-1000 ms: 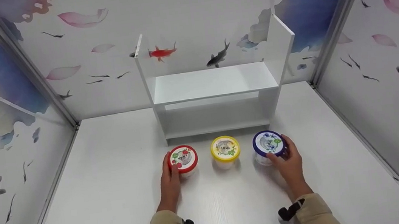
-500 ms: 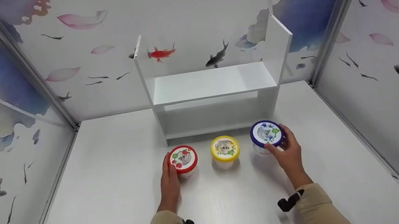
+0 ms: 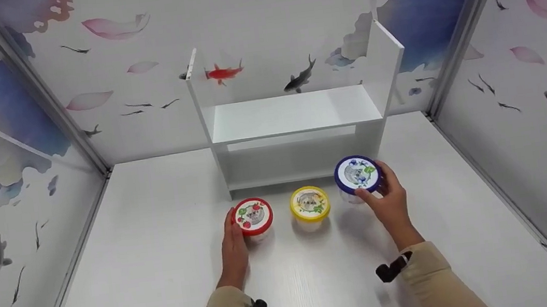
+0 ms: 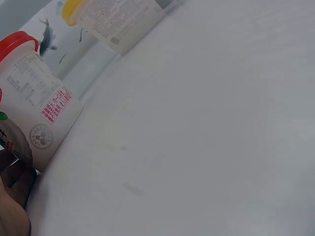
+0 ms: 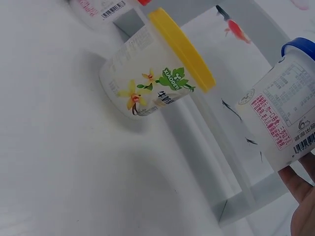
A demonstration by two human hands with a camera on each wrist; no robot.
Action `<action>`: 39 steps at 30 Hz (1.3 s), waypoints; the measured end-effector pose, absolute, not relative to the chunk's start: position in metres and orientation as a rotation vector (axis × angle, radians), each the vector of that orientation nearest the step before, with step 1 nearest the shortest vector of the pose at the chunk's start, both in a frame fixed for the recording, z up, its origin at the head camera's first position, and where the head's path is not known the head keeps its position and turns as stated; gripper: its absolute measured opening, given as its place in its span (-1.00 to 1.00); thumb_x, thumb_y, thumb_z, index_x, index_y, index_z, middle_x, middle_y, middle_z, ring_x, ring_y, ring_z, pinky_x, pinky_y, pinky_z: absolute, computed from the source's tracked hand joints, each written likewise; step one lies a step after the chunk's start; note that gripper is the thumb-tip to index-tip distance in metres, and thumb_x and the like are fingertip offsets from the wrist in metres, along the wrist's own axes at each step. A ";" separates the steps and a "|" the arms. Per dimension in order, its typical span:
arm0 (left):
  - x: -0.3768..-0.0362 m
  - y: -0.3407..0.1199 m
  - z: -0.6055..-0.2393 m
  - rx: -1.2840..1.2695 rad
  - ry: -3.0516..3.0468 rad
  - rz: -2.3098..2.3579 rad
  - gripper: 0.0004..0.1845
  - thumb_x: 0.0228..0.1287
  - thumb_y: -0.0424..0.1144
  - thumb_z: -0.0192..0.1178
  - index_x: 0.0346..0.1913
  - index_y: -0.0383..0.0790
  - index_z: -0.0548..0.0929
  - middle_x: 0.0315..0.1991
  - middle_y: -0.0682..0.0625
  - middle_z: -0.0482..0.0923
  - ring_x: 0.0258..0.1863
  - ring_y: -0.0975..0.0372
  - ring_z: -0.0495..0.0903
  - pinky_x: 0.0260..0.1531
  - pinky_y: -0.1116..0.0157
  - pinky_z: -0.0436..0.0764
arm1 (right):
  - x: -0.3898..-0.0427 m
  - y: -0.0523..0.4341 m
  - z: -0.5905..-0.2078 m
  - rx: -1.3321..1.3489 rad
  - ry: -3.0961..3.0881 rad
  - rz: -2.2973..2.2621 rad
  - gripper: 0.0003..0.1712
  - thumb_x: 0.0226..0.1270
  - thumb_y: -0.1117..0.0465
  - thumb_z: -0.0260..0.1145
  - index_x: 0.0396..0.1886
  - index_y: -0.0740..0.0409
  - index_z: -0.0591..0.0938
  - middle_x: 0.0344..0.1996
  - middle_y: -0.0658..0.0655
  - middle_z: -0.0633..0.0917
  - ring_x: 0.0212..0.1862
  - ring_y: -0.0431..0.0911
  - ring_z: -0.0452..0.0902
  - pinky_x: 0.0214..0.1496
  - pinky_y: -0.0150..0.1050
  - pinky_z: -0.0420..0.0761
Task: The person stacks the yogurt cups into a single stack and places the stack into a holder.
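- The white table (image 3: 160, 251) lies below both hands.
- The white shelf (image 3: 294, 113) stands ahead of the hands.
- The right hand (image 3: 389, 207) grips the blue-lidded tub (image 3: 358, 174) and holds it above the table.
- The left hand (image 3: 233, 249) is curved around the near-left side of the red-lidded tub (image 3: 254, 216).
- The yellow-lidded tub (image 3: 310, 204) stands between the hands, touched by neither.

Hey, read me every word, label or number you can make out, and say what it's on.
"XIAODE", ending unclear: green leaf logo on the yellow-lidded tub.
"牛", next character too skewed to settle: same tub, below the logo.
Too small or blurred: all other print on that tub, the blue-lidded tub and the red-lidded tub, barcode digits included.
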State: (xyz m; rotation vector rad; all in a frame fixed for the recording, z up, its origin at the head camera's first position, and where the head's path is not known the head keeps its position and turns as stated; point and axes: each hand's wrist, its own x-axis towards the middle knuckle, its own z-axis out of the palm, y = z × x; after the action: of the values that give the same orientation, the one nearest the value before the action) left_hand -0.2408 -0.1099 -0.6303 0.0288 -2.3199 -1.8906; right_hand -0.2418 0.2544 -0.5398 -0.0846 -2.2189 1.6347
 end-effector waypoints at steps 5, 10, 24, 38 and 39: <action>-0.246 -0.106 -0.629 0.018 -2.319 -1.868 -0.28 0.51 0.35 -0.18 0.61 0.22 0.08 0.56 0.10 0.16 0.53 0.10 0.13 0.49 -0.07 0.17 | -0.247 0.249 -0.535 -0.062 -2.223 1.609 0.01 0.19 -0.03 0.55 0.55 0.05 0.27 0.48 0.14 0.37 0.45 0.04 0.34 0.41 -0.12 0.41; -0.253 -0.102 -0.629 -0.036 -2.298 -1.847 -0.33 0.58 0.24 -0.17 0.61 0.12 0.10 0.56 0.06 0.17 0.53 0.10 0.13 0.50 -0.05 0.15 | -0.254 0.243 -0.533 -0.002 -2.199 1.584 -0.02 0.18 -0.02 0.56 0.53 0.05 0.30 0.45 0.12 0.40 0.42 0.02 0.39 0.38 -0.18 0.44; -0.260 -0.114 -0.627 -0.106 -2.316 -1.850 -0.32 0.55 0.29 -0.17 0.56 0.05 0.21 0.50 0.05 0.26 0.50 0.10 0.18 0.49 -0.04 0.18 | -0.267 0.211 -0.525 0.036 -2.170 1.669 0.06 0.12 -0.11 0.58 0.54 0.08 0.29 0.43 0.19 0.41 0.40 0.08 0.40 0.40 -0.07 0.45; -0.268 -0.132 -0.626 -0.196 -2.372 -1.809 -0.42 0.62 0.11 -0.12 0.53 -0.06 0.27 0.43 0.05 0.38 0.46 0.14 0.27 0.45 0.00 0.27 | -0.275 0.177 -0.521 0.107 -2.226 1.714 0.11 0.08 -0.15 0.60 0.56 0.05 0.27 0.41 0.22 0.43 0.38 0.09 0.41 0.40 -0.06 0.45; -0.267 -0.133 -0.626 -0.187 -2.372 -1.817 -0.42 0.61 0.12 -0.11 0.53 -0.04 0.28 0.41 0.07 0.39 0.45 0.15 0.28 0.45 0.00 0.28 | -0.275 0.175 -0.521 0.114 -2.232 1.718 0.11 0.08 -0.14 0.60 0.56 0.04 0.27 0.41 0.21 0.43 0.38 0.09 0.42 0.40 -0.06 0.45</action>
State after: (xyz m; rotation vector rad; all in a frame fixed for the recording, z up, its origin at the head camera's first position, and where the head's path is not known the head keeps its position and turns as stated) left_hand -0.2673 -0.1327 -0.6263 -0.1873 -2.3716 -1.8172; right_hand -0.2754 0.1748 -0.5209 0.1138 -2.2316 1.7181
